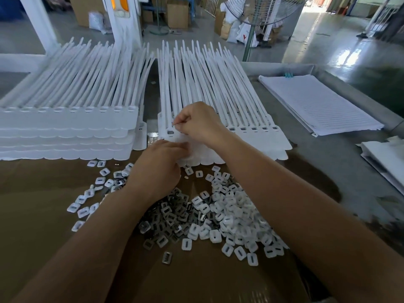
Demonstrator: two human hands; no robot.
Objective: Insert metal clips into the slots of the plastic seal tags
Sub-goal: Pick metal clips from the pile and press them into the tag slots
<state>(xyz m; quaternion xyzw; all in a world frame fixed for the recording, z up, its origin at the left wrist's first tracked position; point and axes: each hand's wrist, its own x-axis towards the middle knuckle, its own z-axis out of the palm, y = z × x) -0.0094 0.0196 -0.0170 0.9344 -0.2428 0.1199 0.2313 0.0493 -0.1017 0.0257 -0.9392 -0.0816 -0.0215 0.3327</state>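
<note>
Head view: our right hand (pixel 196 124) pinches a small piece (pixel 174 125) over the seal tags (pixel 258 143); left hand (pixel 157 167) (grasp: we cannot tell) rests on them, beside metal clips (pixel 172 215).

1. Hands: two, a left hand (pixel 159 162) and a right hand (pixel 196 123).
2. Piles of tags: two, a tall pile (pixel 65 132) on the left and a low pile (pixel 218 88) in the middle.
3. Clips (pixel 172 217): one big heap, too many to count, plus one lone clip (pixel 167 258) at the front.
4. Caps (pixel 231 211): too many to count.
5. Piles of white sheets: two, a near pile (pixel 317 106) and an edge pile (pixel 387 160).
6. Fan (pixel 262 9): one.
7. Brown card (pixel 43 204): one.
</note>
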